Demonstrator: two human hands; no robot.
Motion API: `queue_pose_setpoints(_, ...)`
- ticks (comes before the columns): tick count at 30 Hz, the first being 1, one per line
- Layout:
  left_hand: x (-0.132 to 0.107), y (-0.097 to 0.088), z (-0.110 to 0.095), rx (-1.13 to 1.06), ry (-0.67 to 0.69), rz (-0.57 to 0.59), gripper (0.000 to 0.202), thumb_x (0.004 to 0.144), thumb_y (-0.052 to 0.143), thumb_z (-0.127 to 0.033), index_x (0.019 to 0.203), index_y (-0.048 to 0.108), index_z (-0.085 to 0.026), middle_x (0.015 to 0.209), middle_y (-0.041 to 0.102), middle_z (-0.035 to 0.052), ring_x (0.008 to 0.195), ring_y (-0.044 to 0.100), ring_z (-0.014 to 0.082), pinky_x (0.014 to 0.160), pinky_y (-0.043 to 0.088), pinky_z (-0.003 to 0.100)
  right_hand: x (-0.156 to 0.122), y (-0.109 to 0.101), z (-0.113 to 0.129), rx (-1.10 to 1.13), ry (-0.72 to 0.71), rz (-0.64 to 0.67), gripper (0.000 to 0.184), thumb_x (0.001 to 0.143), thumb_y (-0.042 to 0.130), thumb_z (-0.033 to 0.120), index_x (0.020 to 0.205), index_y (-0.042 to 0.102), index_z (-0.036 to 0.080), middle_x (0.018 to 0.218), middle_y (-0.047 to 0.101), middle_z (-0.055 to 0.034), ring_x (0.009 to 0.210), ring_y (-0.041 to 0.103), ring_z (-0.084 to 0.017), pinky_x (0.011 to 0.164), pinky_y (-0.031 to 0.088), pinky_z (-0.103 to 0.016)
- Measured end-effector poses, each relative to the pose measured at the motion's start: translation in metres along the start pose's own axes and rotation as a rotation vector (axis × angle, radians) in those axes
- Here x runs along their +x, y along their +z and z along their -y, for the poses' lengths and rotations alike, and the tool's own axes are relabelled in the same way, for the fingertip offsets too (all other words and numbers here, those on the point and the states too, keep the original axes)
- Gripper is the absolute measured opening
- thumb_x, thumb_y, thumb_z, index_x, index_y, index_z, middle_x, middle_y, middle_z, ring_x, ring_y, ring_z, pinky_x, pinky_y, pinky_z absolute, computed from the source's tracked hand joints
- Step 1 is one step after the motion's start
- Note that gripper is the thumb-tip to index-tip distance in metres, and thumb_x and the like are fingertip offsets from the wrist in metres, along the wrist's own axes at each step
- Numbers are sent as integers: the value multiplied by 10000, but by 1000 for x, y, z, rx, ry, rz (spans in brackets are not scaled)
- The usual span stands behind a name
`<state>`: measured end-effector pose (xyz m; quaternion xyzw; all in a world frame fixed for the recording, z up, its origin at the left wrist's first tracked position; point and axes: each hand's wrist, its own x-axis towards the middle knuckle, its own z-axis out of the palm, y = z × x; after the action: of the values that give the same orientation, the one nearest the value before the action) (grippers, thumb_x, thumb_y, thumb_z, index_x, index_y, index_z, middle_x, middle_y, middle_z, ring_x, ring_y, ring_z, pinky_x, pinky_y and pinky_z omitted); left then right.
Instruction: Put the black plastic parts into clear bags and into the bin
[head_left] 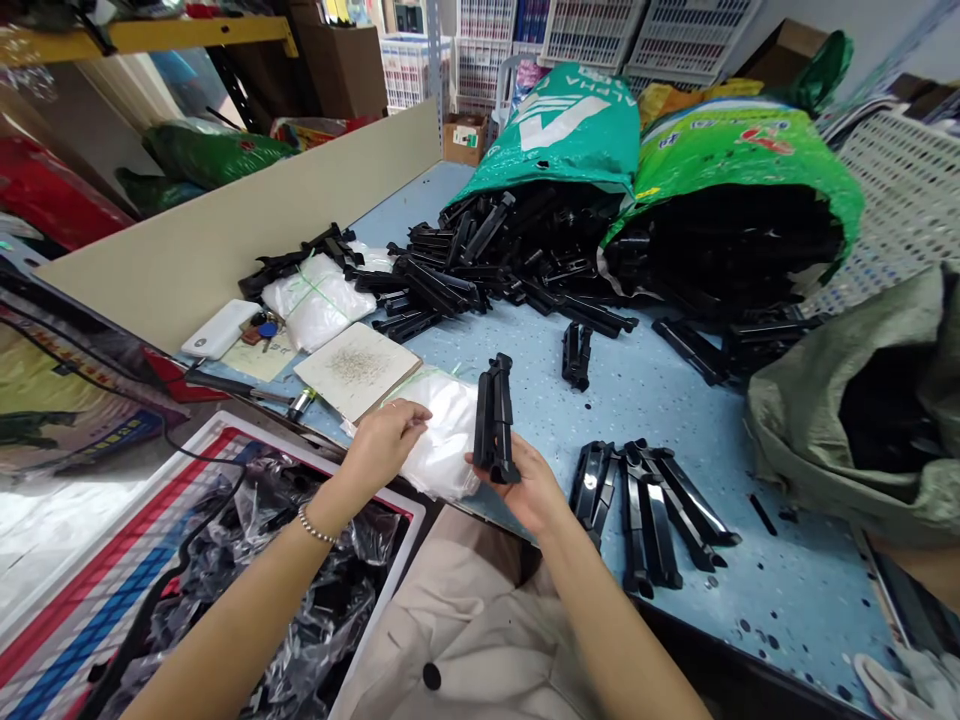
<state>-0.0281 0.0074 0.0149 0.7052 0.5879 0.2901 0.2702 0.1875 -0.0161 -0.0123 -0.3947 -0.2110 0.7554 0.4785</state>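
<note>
My right hand [529,488] is wrapped round the lower end of a black plastic part [495,415], long and ridged, which it holds upright over the table edge. My left hand [386,440] lies at a stack of clear plastic bags [442,430], its fingertips pinched together on the top bag's edge. To the right of my right hand, several similar black parts [652,515] lie side by side on the blue table [525,360]. Another black part [576,355] sits alone farther back.
A teal sack [570,125] and a green sack [742,150] spill black parts at the back. A tied bag bundle [319,300], white power bank [220,330] and small board [356,370] lie left. A crate of bagged parts [300,590] stands below; a grey-green sack [795,420] stands right.
</note>
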Motion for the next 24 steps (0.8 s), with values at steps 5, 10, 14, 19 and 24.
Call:
queue_pose_setpoints(5, 6, 32, 5, -400, -219, 60, 309, 734, 645, -297, 1003, 534, -197, 649, 546, -51, 609, 578, 142, 580, 443, 251, -11, 1, 2, -9, -16, 46, 312, 728, 764, 382, 951, 685, 178, 912, 736, -56, 896, 709, -219, 704, 549, -264)
queue_pose_setpoints(10, 4, 49, -3, -208, -224, -50, 334, 660, 712, -275, 885, 471, -225, 613, 478, -91, 589, 530, 127, 574, 385, 240, -4, 5, 5, -7, -23, 41, 272, 723, 762, 373, 901, 695, 179, 879, 744, -53, 878, 706, -204, 695, 539, -250)
queue_pose_setpoints(14, 2, 49, -9, -282, -181, 44, 279, 713, 653, -235, 874, 425, -231, 659, 551, -70, 606, 569, 134, 587, 427, 245, 10, 8, 3, -21, -29, 39, 330, 682, 783, 385, 918, 699, 171, 825, 741, -40, 813, 700, -191, 710, 539, -264)
queue_pose_setpoints(19, -6, 21, -5, 11, 43, 36, 156, 787, 436, -84, 787, 545, -197, 818, 642, 42, 791, 612, 179, 731, 486, 310, 21, 7, -4, -54, -8, 4, 345, 664, 783, 398, 907, 695, 170, 815, 737, -41, 793, 684, -188, 674, 527, -257)
queue_pose_setpoints(24, -11, 12, -3, 362, 82, -46, 345, 813, 417, -72, 1051, 651, -158, 1103, 633, 126, 878, 623, 217, 773, 514, 353, 5, 6, -4, 8, -65, -69, 306, 686, 771, 361, 934, 691, 201, 771, 712, -9, 704, 651, -154, 575, 507, -220)
